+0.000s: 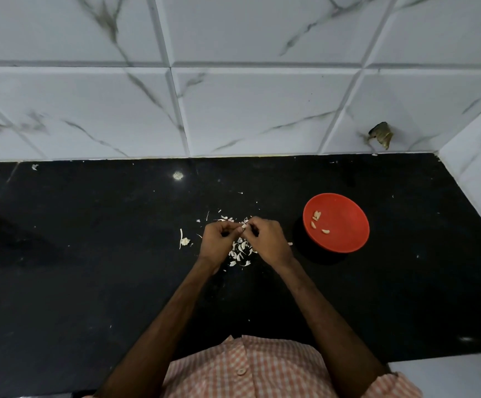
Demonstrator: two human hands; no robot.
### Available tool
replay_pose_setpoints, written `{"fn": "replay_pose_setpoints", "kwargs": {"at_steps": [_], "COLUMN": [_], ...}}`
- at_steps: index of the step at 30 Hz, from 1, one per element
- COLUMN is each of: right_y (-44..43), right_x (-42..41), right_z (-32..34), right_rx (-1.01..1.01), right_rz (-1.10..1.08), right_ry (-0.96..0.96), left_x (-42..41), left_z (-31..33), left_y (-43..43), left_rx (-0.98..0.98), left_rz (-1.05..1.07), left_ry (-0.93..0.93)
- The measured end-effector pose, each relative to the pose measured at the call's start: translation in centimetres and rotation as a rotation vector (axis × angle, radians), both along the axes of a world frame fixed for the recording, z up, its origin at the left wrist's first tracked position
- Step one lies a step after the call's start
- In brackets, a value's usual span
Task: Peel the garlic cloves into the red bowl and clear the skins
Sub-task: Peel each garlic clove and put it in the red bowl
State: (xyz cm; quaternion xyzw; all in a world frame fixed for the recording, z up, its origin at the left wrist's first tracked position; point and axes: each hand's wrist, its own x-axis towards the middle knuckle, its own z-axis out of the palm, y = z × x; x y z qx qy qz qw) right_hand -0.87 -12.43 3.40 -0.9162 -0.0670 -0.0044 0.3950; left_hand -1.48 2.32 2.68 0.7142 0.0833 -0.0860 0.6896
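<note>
Item 1: left hand point(219, 239) and right hand point(268, 239), brought together mid-counter, fingertips pinched on 1 garlic clove point(244, 226) held between them above the skins.

Item 2: red bowl point(345, 225), on the black counter point(89, 282) toward its right end, near the right hand; holds about 5 peeled cloves point(316, 216).

Item 3: loose skins point(240, 249), scattered beneath and behind the hands; 1 stray clump point(184, 241) just left of them.

Risk: the clove is small and likely slick; a hard pull could flick it onto the counter. Light skins may drift into the bowl or off the front edge.

Room: open counter left of the hands; right end closed by the tiled wall point(233, 110) corner.
</note>
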Motion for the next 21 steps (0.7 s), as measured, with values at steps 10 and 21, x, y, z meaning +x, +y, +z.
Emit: {"fn": "replay_pose_setpoints", "kwargs": {"at_steps": [10, 21], "right_y": [0.2, 0.3], "right_x": [0.0, 0.0], "right_z": [1.5, 2.0], "right_rx": [0.231, 0.584], "right_rz": [-0.048, -0.210], "right_ry": [0.085, 0.306], "left_x": [0.0, 0.2], "left_z": [0.3, 0.4], "left_y": [-0.2, 0.3], "left_rx": [-0.012, -0.083], "left_rz": [0.034, 0.040], "left_ry": [0.038, -0.021]}}
